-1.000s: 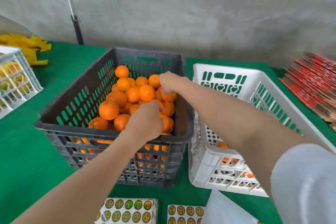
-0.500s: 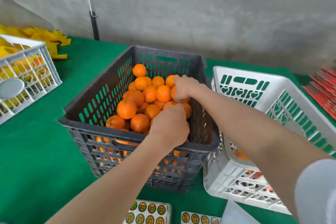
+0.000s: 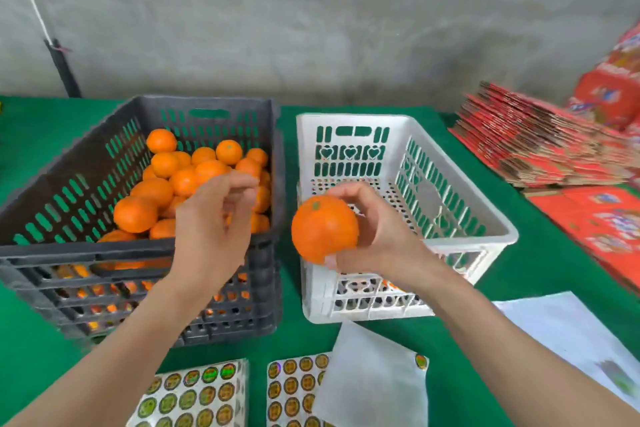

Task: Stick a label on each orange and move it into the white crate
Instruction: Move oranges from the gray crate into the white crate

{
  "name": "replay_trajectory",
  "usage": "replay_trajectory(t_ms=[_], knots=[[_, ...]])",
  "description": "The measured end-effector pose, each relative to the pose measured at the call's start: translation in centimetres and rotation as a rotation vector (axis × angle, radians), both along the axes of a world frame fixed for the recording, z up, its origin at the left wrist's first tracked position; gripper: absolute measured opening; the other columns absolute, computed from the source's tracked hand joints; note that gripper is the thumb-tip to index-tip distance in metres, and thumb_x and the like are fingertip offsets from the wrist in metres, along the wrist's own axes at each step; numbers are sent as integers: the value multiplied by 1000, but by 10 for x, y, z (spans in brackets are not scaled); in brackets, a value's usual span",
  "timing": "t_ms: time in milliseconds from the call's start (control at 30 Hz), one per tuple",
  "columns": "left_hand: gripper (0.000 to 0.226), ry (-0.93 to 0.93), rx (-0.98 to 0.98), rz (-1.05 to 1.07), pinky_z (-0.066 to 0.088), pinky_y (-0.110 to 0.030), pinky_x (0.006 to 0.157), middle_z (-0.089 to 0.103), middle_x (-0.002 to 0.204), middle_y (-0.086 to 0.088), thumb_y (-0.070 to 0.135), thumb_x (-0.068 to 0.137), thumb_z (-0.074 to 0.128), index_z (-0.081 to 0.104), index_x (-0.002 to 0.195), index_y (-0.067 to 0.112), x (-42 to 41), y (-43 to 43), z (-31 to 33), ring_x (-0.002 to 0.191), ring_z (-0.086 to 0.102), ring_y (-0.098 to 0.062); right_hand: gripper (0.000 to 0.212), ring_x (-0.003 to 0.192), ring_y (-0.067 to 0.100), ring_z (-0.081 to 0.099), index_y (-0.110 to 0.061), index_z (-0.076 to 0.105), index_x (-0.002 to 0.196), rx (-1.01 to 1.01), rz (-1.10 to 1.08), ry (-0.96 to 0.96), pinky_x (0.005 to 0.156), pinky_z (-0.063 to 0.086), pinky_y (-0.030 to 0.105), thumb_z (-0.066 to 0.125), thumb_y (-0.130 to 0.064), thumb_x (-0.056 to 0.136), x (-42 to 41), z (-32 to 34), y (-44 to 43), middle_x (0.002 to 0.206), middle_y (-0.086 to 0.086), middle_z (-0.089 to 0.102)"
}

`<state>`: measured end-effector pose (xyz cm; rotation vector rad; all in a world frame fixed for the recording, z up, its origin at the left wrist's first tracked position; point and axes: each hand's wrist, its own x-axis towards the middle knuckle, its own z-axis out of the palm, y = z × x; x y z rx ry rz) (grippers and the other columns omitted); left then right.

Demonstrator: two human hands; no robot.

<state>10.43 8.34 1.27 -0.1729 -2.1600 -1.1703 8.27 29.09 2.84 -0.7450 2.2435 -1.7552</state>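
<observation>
Orange [image 3: 323,229] now out of dark crate [image 3: 86,248], in right hand [image 3: 381,239] grip; left hand [image 3: 211,229] grip unclear.

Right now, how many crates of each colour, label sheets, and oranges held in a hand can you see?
Dark grey crate: 1
White crate: 1
Label sheets with rows of stickers: 2, left sheet and right sheet
Orange held in the right hand: 1
Total: 5
</observation>
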Motion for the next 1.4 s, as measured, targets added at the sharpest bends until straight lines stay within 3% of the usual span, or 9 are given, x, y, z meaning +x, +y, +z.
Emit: replay_trajectory(t_ms=[100,233,433,633,800,933,1133,1233,1400], knots=[[17,-125,112,-210,51,-12,74,68,93,13,38,87,49,60,97,32,33,48,-8,86,65,3,69,103,19,56,-37,46,105,-67,-14,-29,79,52,38,83,-17,50,27,-26,32,118,-5,47],[50,-580,542,-503,56,-40,86,69,108,-6,47,74,54,63,111,15,55,95,-32,101,66,-22,67,99,14,58,-31,48,102,-98,-107,-130,75,54,32,83,-30,45,49,-56,59,115,-2,52],[67,-965,1033,-614,59,-35,71,62,118,-15,12,59,72,54,123,19,51,140,-67,103,66,-30,57,96,6,56,-29,50,99,29,-289,-141,82,48,22,84,-26,54,59,-95,79,100,-8,57],[70,-1070,1087,-386,57,-40,74,55,124,-8,11,56,75,55,122,20,40,129,-115,110,58,-34,31,113,17,55,-14,57,121,331,-245,-431,100,43,34,60,-22,91,28,-132,126,123,3,59],[79,-1178,1073,-190,49,-49,95,51,124,-12,13,61,78,40,130,9,46,109,-151,110,57,-34,28,58,16,37,-4,47,64,880,-316,-420,56,28,25,44,-12,91,19,-178,139,72,10,46],[72,-1220,1027,-137,43,-48,103,51,122,-12,13,77,74,34,136,3,50,104,-168,109,56,-31,41,116,25,43,-13,61,115,1030,-205,-301,95,40,32,57,-43,86,16,-192,138,119,13,54],[80,-1198,875,-194,37,-47,108,55,125,-12,23,66,78,43,135,2,56,111,-169,115,53,-30,25,97,22,42,-12,59,86,948,-212,-202,75,37,27,70,-32,79,21,-201,131,97,5,49],[87,-1131,618,-238,37,-49,104,65,108,-10,39,42,84,58,119,8,54,119,-156,104,58,-30,25,78,16,45,-19,48,73,616,-276,-312,60,32,20,72,-20,79,24,-192,135,78,-4,47],[79,-1103,496,-513,33,-49,108,71,106,-1,51,34,79,67,105,20,32,125,-127,107,60,-24,27,73,11,48,-19,54,84,207,-200,-425,65,38,18,76,-5,75,34,-165,130,80,1,51]])
